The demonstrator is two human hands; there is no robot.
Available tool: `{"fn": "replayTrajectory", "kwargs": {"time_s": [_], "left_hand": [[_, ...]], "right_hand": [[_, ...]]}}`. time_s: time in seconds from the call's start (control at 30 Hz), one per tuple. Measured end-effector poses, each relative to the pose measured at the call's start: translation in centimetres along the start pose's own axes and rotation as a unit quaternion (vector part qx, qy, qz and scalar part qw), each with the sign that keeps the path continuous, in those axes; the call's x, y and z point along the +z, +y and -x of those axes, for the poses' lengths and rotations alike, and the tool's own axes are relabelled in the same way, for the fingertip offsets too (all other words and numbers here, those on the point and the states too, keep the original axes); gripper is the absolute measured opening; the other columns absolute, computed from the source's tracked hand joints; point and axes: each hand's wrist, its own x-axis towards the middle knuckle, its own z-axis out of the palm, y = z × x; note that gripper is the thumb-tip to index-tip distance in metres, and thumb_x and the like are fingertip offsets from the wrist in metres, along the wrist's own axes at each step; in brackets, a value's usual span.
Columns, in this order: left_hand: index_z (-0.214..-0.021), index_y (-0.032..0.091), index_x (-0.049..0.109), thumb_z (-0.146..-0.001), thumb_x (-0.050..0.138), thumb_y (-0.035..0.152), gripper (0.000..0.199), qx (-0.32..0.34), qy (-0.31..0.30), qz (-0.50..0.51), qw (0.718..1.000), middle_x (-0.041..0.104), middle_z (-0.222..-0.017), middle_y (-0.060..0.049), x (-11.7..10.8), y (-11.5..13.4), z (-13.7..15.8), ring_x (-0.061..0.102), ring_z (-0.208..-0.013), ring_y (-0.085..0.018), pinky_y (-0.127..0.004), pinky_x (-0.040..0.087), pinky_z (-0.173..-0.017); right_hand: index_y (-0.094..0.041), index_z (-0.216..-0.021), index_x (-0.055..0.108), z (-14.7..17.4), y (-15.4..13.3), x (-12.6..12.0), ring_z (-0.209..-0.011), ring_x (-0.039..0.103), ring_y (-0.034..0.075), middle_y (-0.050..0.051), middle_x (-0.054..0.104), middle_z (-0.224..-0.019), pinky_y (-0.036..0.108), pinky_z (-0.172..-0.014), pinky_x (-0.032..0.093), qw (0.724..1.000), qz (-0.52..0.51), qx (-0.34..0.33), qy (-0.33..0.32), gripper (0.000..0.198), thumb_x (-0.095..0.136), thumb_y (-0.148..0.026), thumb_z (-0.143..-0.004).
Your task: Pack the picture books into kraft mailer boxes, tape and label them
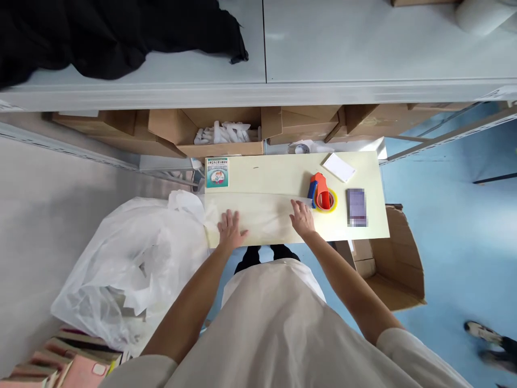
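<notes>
A sheet of thin translucent plastic film [266,215] lies across the front left part of the pale yellow table [266,175]. My left hand [230,230] rests on the film with its fingers spread. Near the film's right end, my right hand [302,218] is placed with its fingers stretched out over it, close to the tape dispenser [320,189]. The dispenser is orange and blue and carries a yellow-rimmed roll of tape [333,200]. At the table's back left corner lies a small green and white book [217,172].
A white card [339,167] and a purple phone-like item [357,207] lie at the table's right. Cardboard boxes [226,150] stand on the shelf behind. A big white plastic bag [133,258] is at the left, an open carton [398,258] at the right.
</notes>
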Motion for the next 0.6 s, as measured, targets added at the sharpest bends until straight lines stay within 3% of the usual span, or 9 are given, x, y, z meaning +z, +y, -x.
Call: {"fn": "replayTrajectory", "kwargs": {"time_s": [0.17, 0.23, 0.4, 0.5, 0.6], "left_hand": [[-0.148, 0.014, 0.011, -0.082, 0.049, 0.052, 0.086, -0.059, -0.049, 0.044, 0.996, -0.001, -0.155, -0.021, 2.2, 0.2, 2.6, -0.003, -0.14, -0.041, -0.065, 0.02, -0.103], [-0.149, 0.015, 0.01, -0.08, 0.051, 0.052, 0.089, -0.061, -0.049, 0.049, 0.996, -0.004, -0.155, -0.021, 2.2, 0.3, 3.5, -0.003, -0.14, -0.042, -0.066, 0.02, -0.102], [-0.148, 0.018, 0.019, -0.08, 0.052, 0.049, 0.081, -0.009, -0.007, -0.006, 1.0, 0.001, -0.155, -0.018, 0.5, -2.4, 2.4, -0.003, -0.142, -0.037, -0.063, 0.006, -0.108], [-0.147, 0.015, 0.022, -0.082, 0.05, 0.048, 0.078, -0.069, -0.001, 0.003, 0.998, 0.005, -0.154, -0.022, -0.1, -4.2, 1.2, 0.003, -0.141, -0.039, -0.06, 0.011, -0.109], [-0.147, 0.013, 0.018, -0.082, 0.047, 0.051, 0.081, -0.14, -0.021, 0.045, 0.989, 0.004, -0.153, -0.025, 0.1, -4.5, 1.1, 0.005, -0.14, -0.043, -0.061, 0.018, -0.106]], "right_hand": [[-0.015, -0.146, 0.023, -0.4, -2.4, 2.6, -0.14, 0.015, 0.036, 0.019, 0.017, -0.153, 0.052, -0.106, 0.026, 0.996, 0.002, -0.02, -0.083, 0.075, 0.053, -0.042, -0.083], [-0.016, -0.147, 0.021, 0.0, -2.9, 3.6, -0.141, 0.008, 0.036, 0.018, 0.012, -0.155, 0.055, -0.108, 0.021, 0.994, 0.02, -0.014, -0.111, 0.078, 0.056, -0.042, -0.083], [-0.019, -0.146, 0.024, -1.5, -2.1, 4.0, -0.143, 0.006, 0.03, 0.014, 0.012, -0.155, 0.05, -0.111, 0.018, 0.983, 0.055, -0.103, -0.143, 0.074, 0.06, -0.028, -0.082], [-0.021, -0.146, 0.027, -3.4, -1.7, 3.6, -0.143, 0.006, 0.029, 0.012, 0.012, -0.155, 0.047, -0.113, 0.017, 0.977, 0.063, -0.143, -0.146, 0.077, 0.065, -0.025, -0.079], [-0.022, -0.146, 0.027, -4.3, -1.9, 3.2, -0.143, 0.006, 0.029, 0.011, 0.011, -0.156, 0.048, -0.113, 0.015, 0.978, 0.059, -0.139, -0.141, 0.08, 0.068, -0.028, -0.077]]}}
